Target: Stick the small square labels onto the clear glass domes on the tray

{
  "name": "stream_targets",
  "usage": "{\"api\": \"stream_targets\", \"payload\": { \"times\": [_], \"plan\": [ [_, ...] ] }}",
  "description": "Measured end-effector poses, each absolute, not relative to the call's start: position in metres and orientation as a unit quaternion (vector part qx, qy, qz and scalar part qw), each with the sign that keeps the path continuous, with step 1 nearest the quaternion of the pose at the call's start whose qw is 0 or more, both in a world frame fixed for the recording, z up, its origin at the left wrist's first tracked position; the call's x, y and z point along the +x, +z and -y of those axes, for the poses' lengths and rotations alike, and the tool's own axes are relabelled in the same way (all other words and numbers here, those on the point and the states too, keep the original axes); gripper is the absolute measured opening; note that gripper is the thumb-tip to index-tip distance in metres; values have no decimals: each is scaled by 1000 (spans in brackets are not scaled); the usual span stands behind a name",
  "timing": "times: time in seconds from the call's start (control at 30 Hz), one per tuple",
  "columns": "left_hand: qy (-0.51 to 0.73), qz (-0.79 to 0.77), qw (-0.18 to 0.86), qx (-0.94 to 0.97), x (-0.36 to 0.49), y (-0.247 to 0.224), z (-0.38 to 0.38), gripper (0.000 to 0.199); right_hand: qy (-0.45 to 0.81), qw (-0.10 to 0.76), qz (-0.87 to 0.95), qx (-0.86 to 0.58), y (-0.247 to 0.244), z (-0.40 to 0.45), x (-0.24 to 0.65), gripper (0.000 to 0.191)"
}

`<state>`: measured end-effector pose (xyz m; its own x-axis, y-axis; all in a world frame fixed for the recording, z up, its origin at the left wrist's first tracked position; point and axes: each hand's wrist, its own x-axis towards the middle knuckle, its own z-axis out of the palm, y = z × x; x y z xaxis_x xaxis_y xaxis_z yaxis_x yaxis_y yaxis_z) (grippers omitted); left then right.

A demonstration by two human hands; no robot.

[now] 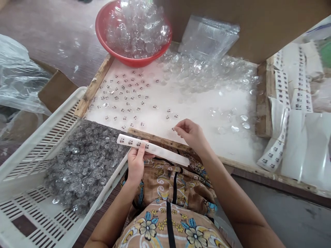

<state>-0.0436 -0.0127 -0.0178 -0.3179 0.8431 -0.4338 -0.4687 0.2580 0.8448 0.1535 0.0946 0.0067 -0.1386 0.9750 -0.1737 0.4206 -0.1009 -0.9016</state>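
One sticker strip (168, 155), grasped in left hand (136, 162), long axis crosswise, right end bodyward of right hand (191, 134); one small printed sticker (173, 129), pinched in right fingertips, beyond strip, over white counter (191, 108).

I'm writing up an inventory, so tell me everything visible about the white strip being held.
The long, narrow white strip looks like paper. Four small dark figures show towards its left end; the rest looks mostly bare. It slants over the patterned clothing, right end nearer the person, gripped by the left hand, thumb on top.
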Motion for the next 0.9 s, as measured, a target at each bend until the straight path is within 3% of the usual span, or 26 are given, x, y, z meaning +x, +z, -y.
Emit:
{"api": "stream_targets", "payload": {
  "times": [0.13,0.67,0.9],
  "plan": [
    [580,-565,562,168,-43,-17,12,43,453,255,615,-594,-6,-101,152,17],
    [586,-564,559,165,-43,-17,9,42,400,204,654,-609,2,-95,142,5],
    [580,-566,562,169,-42,-17,9,42,253,191,737,-597,-7,-89,129,9]
  ]
}}
